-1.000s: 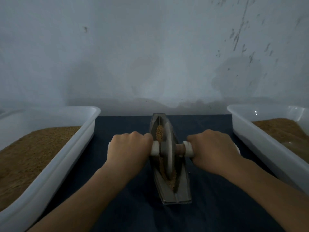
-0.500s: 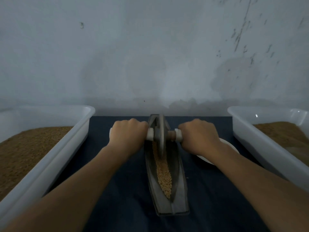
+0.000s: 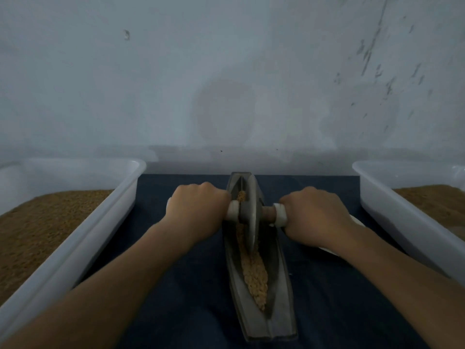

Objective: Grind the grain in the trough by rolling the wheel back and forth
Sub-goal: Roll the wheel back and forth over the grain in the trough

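Looking down on a dark blue cloth (image 3: 176, 311) covering the work surface, with both bare forearms reaching in from the near edge.

Showing, nearer than the fingers and between the forearms, the near end of a grey boat-shaped trough (image 3: 279, 298). Lying lengthwise on the cloth and running away toward the wall. Holding a strip of tan grain (image 3: 254, 273) along its groove, piled thickest on the near side of the fingers and thinning toward them.

Standing upright in the groove midway between the two fists: a grey metal wheel (image 3: 249, 217), its rim resting in the grain, in the far half of the trough.

Gripping the left handle end (image 3: 232, 210), white, with the left hand (image 3: 198, 212). Keeping the fingers curled round it and pressed together, knuckles up. Gripping the right handle end (image 3: 280, 215) with the right hand (image 3: 314, 215), fingers likewise wrapped and closed tight. Leaving a short brown axle (image 3: 267, 214) showing between wheel and right fist.

Partly hiding a white dish (image 3: 357, 221) beneath the right wrist.

Flanking the outer side of each fist, well apart from the trough: a left tub (image 3: 75, 248) and a right tub (image 3: 392, 222), both white plastic and each holding a bed of brown meal (image 3: 37, 222).

Rising beyond the knuckles, past the far tip of the trough: a pale, stained wall (image 3: 226, 71).
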